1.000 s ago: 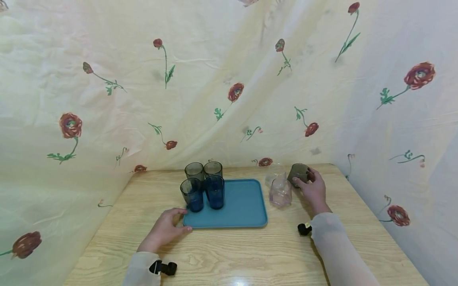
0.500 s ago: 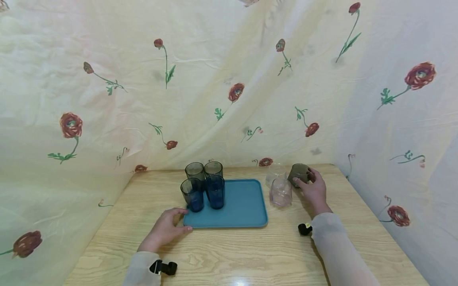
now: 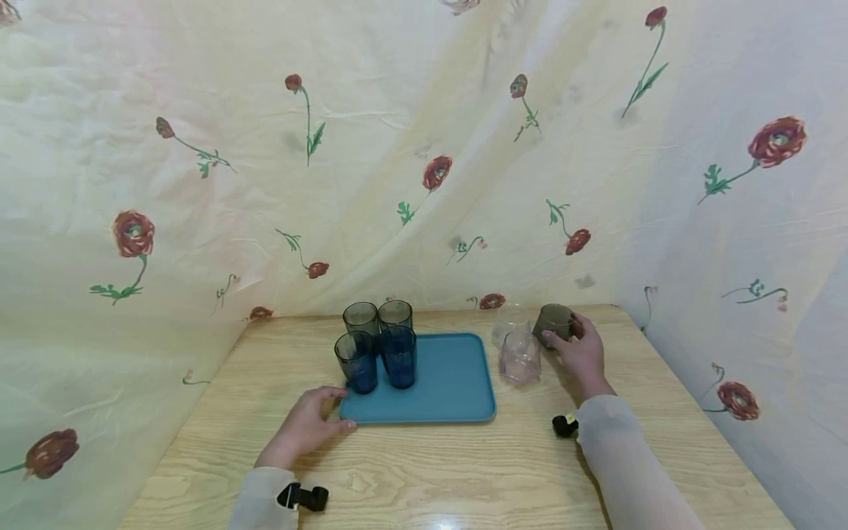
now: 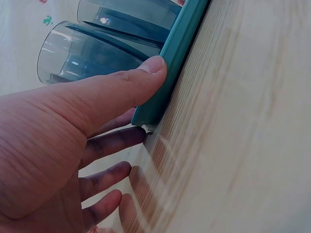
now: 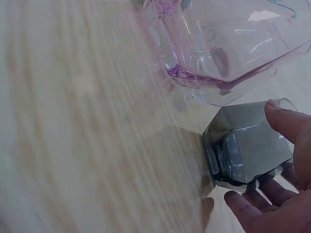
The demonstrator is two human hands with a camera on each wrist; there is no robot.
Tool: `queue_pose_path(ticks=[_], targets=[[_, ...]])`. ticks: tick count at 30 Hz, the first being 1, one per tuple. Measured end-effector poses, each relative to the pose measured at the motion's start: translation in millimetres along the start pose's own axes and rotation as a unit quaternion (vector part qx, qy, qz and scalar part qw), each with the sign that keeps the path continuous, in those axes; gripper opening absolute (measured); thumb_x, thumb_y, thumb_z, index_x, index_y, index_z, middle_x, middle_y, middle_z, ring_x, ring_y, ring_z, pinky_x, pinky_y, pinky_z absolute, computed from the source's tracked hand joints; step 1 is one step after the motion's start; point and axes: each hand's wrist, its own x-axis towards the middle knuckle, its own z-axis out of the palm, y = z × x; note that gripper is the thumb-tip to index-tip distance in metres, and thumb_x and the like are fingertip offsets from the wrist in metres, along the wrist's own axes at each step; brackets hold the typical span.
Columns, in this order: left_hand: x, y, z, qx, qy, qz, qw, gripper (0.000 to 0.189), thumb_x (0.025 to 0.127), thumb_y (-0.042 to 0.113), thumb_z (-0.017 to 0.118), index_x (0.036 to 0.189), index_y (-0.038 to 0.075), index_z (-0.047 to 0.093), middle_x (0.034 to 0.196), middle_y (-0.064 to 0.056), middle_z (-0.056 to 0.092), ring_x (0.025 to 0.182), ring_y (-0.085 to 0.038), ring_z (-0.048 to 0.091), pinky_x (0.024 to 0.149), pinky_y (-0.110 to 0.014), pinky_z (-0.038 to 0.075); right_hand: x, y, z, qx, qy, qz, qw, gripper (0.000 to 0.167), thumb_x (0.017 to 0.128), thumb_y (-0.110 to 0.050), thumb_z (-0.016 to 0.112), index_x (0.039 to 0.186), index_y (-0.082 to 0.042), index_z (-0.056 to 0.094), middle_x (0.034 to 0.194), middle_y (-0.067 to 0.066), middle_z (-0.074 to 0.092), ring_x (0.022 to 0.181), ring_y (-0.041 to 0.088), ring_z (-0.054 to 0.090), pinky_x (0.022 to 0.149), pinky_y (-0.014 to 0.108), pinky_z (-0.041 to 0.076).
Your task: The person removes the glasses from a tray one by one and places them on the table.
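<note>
In the head view, my right hand [image 3: 579, 352] holds a smoky grey glass [image 3: 553, 326] at the table's back right. The right wrist view shows this glass [image 5: 248, 141] with an angular base, the thumb on one side and fingers on the other. My left hand [image 3: 308, 423] touches the near left corner of a blue tray [image 3: 457, 383]. Up close, the thumb lies straight against the tray's rim [image 4: 180, 43] and the other fingers extend loosely past the corner. Two tall dark glasses, the front left glass [image 3: 356, 362] and front right glass [image 3: 399, 357], stand upright on the tray's left part.
Behind them stand two more tinted glasses, a left one [image 3: 361, 316] and a right one [image 3: 395, 313]. Between tray and right hand are a pinkish clear glass [image 3: 520, 359] and a colourless glass [image 3: 510, 324]. A flowered cloth [image 3: 371, 184] hangs behind the wooden table [image 3: 424, 471].
</note>
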Motion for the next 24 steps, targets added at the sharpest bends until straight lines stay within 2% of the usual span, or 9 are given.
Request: queue_pose_path(ticks=[6,14,19,24], targets=[[0.1,-0.1,0.0,0.001,0.001,0.000,1.0000,0.055,0.082,0.035,0.092,0.131,0.021,0.071,0.143,-0.006,0.062,0.141,-0.038,0.048,0.115,-0.063,0.037,-0.8,-7,-4,0.016,0.005,0.006,0.9999,0.091,0.096,-0.030,0.080,0.164,-0.001,0.026,0.165,0.026,0.031,0.153,0.042,0.029,0.123,0.056,0.028],[0.0,0.0,-0.4,0.000,0.002,-0.002,1.0000,0.056,0.082,0.036,0.092,0.131,0.021,0.070,0.144,-0.006,0.062,0.141,-0.038,0.048,0.115,-0.063,0.037,-4.3,-26,-11,0.027,0.008,-0.007,0.9996,0.096,0.095,-0.041,0.080,0.167,-0.013,0.023,0.172,0.012,0.022,0.158,0.035,0.018,0.124,0.057,0.026],[0.2,-0.5,0.6,-0.003,0.000,-0.009,1.0000,0.056,0.082,0.037,0.092,0.131,0.023,0.070,0.145,-0.006,0.061,0.142,-0.039,0.047,0.115,-0.064,0.037,-9.2,-45,-11,0.041,0.012,-0.028,0.9987,0.096,0.094,-0.043,0.080,0.167,-0.016,0.025,0.173,0.006,0.022,0.158,0.031,0.017,0.124,0.056,0.025],[-0.1,-0.9,0.6,-0.005,0.000,-0.011,0.9999,0.055,0.082,0.038,0.092,0.131,0.024,0.070,0.145,-0.006,0.060,0.143,-0.039,0.046,0.115,-0.064,0.037,-17.9,-68,-9,0.055,0.023,-0.061,0.9963,0.092,0.093,-0.038,0.082,0.166,-0.017,0.030,0.171,0.005,0.026,0.158,0.029,0.020,0.126,0.056,0.021]])
